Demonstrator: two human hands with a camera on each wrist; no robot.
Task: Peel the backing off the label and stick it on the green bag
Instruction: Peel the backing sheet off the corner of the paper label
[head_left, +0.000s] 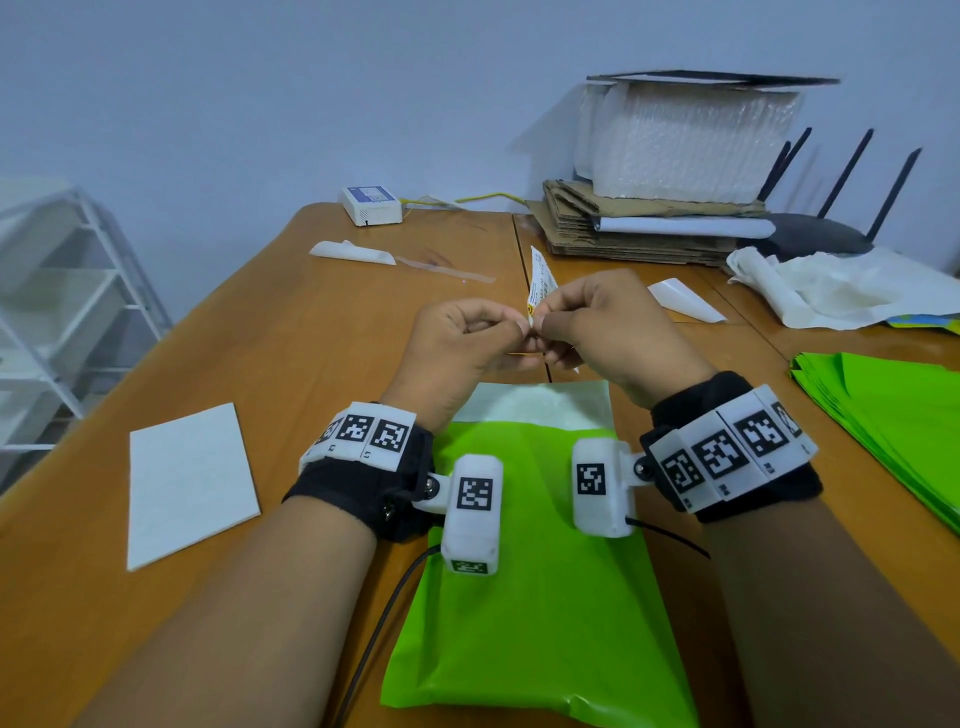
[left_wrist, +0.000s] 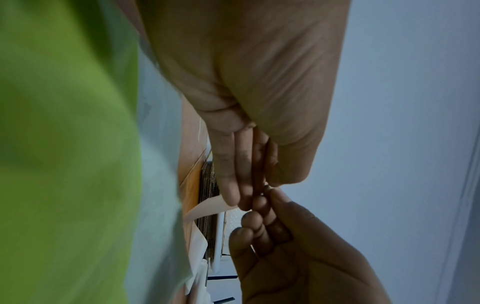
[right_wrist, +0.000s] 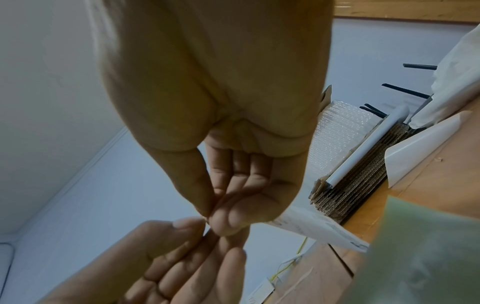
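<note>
A white printed label (head_left: 540, 283) stands up edge-on above the table, held between both hands. My left hand (head_left: 511, 327) pinches its near corner with thumb and forefinger. My right hand (head_left: 545, 314) pinches the same corner from the other side, fingertips almost touching the left ones. In the right wrist view the label (right_wrist: 319, 228) stretches out to the right of the pinch. The green bag (head_left: 540, 597) lies flat on the wooden table below my wrists, with a pale flap at its far end. In the left wrist view the green bag (left_wrist: 64, 144) fills the left side.
A stack of white sheets (head_left: 189, 480) lies at the left. More green bags (head_left: 893, 421) are piled at the right. Peeled backing pieces (head_left: 353, 253) (head_left: 685, 300), cardboard with bubble wrap (head_left: 649, 223), a router (head_left: 815, 234), crumpled paper (head_left: 841, 288) and a white box (head_left: 371, 205) sit at the back.
</note>
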